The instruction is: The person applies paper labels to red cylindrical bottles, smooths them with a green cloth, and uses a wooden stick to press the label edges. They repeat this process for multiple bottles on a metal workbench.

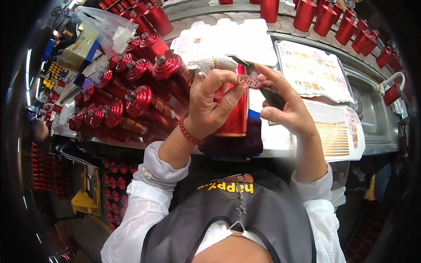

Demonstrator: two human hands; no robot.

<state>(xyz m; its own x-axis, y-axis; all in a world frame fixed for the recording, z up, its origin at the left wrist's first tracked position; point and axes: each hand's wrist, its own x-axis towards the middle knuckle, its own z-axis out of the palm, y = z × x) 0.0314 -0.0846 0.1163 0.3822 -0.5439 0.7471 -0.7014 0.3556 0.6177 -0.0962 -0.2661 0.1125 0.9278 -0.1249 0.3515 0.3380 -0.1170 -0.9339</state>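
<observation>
In front of me, my left hand (215, 98) pinches a small clear label with red print (248, 81) between thumb and forefinger. My right hand (287, 103) reaches its forefinger to the label's right end, while a dark flat piece, perhaps a scraper (272, 98), is held in its palm side behind the thumb. Just beyond the hands, a glossy red bottle (234, 116) lies with its base toward me on a dark folded cloth (245, 142). A grey-white knitted cloth or glove (216, 64) is at its far end, partly hidden by my left hand.
Many red bottles (140, 105) crowd the table at left. White sheets (223, 39) lie beyond, with label sheets (313, 70) and a gold-striped sheet (331, 131) at right. A metal sink (370, 109) stands far right. Red bottles (326, 19) line a conveyor behind.
</observation>
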